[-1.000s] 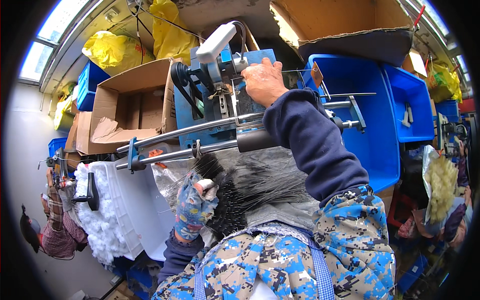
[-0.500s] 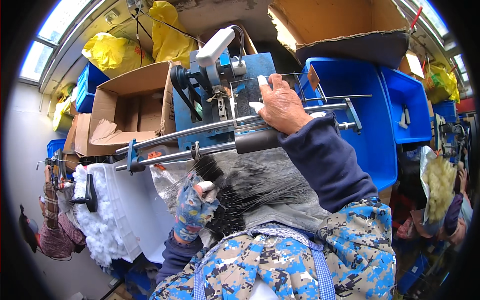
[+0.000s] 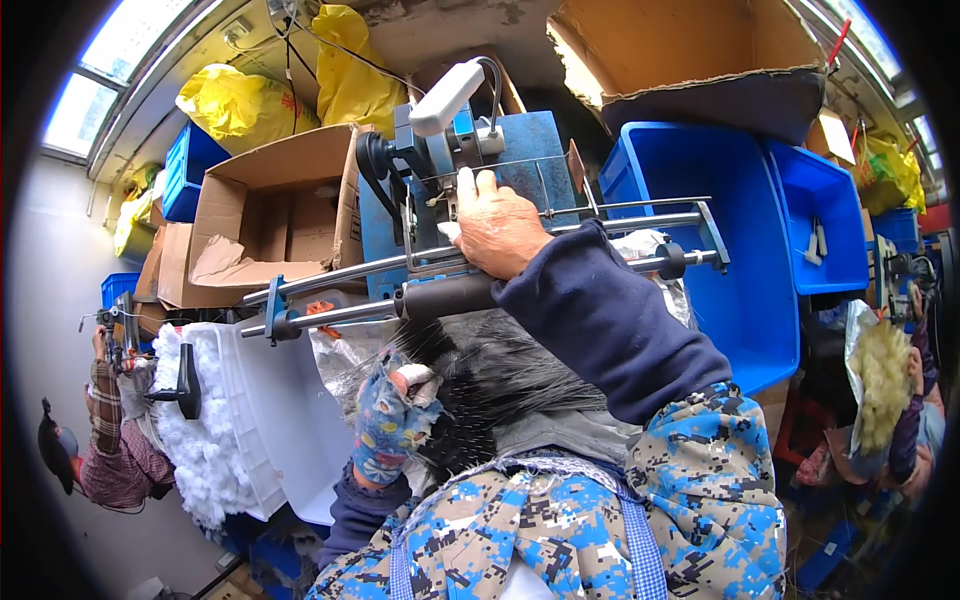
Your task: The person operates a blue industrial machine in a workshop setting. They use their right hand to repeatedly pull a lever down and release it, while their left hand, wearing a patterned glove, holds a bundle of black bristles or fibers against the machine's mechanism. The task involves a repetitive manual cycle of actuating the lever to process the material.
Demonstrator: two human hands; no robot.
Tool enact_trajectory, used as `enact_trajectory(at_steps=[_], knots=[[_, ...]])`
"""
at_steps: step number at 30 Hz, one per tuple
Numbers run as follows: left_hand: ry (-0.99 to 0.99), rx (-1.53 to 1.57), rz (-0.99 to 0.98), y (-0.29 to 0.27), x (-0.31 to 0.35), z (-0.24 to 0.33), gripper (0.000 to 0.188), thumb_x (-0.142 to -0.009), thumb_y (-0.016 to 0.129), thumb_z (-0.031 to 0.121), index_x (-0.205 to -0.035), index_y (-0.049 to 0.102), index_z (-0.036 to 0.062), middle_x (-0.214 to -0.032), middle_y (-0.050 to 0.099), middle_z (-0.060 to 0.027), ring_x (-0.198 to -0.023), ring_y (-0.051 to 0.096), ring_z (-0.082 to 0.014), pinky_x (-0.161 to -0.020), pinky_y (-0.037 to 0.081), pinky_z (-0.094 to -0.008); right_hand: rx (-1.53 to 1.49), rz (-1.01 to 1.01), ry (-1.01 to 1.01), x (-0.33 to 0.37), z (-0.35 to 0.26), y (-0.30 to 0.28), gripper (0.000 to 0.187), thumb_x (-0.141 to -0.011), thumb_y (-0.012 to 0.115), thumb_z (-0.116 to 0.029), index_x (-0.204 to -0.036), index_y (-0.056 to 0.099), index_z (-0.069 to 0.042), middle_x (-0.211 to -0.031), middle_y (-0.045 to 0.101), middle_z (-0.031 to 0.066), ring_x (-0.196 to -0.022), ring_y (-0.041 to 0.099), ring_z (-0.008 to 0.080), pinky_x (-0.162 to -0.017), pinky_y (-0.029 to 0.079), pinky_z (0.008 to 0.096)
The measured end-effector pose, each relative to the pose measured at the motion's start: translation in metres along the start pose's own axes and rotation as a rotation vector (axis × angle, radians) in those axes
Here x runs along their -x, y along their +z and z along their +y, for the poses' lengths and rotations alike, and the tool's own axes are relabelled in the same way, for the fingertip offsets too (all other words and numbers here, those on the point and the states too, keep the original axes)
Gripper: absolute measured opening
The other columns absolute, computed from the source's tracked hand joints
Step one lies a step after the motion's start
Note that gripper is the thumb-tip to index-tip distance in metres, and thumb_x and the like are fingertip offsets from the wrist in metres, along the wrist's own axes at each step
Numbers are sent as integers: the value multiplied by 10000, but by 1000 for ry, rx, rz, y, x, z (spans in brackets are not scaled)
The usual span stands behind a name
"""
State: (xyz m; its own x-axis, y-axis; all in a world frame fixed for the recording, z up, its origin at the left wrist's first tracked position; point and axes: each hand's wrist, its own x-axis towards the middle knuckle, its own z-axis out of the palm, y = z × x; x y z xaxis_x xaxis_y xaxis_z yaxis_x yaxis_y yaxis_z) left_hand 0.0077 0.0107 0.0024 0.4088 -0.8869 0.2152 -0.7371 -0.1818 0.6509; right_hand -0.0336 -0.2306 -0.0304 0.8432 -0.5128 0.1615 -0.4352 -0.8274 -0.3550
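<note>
A bench machine with a blue base plate (image 3: 540, 135) stands before me, two steel rails (image 3: 350, 273) crossing its front. My right hand (image 3: 495, 228) lies over the sliding carriage (image 3: 425, 262) on the rails, closed on it. Its index finger points forward, and white wrapping covers the thumb. A dark grey cylinder (image 3: 450, 297) sits on the front rail under my right sleeve. Below the rails, my left hand (image 3: 395, 400), in a worn patterned cover, is closed beside a heap of long black fibres (image 3: 480, 380) on my lap. What its fingers hold is hidden.
Blue bins (image 3: 720, 260) stand at the right, below a large cardboard box (image 3: 700, 50). An open carton (image 3: 275, 200) is left of the machine. At the left a white tub (image 3: 290, 420) adjoins white fluff (image 3: 200, 440). Other people work at both far sides.
My right hand has slid the carriage and grey cylinder leftward along the rails. My left hand stays closed in nearly the same place. The whole view has shifted slightly.
</note>
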Motion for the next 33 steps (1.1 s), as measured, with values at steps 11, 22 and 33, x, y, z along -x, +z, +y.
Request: enact_trajectory(at_steps=[11,22,33], knots=[[-262,340,27,10,5,-5,165,-826,566,18,-986,602,-2,-780,633,-73,-664,605,-147,-570,460,-249,151,0,-124,23,68,-56,330,-780,636,-250,-995,582,-6,-1006,499,155,-905,512,299,-749,438,407],[-429,664,72,5,7,7,142,-880,544,92,-984,587,5,-829,625,-59,-636,550,-103,-567,436,-229,482,-81,-124,3,83,-65,106,-748,556,-53,-832,608,-89,-801,611,56,-839,528,221,-766,360,363],[-380,712,160,3,5,19,136,-859,562,43,-990,548,8,-853,632,-94,-665,582,-116,-601,468,-228,-305,-249,-392,124,13,-98,367,-638,673,-99,-976,537,-61,-866,543,78,-845,518,249,-687,369,378]])
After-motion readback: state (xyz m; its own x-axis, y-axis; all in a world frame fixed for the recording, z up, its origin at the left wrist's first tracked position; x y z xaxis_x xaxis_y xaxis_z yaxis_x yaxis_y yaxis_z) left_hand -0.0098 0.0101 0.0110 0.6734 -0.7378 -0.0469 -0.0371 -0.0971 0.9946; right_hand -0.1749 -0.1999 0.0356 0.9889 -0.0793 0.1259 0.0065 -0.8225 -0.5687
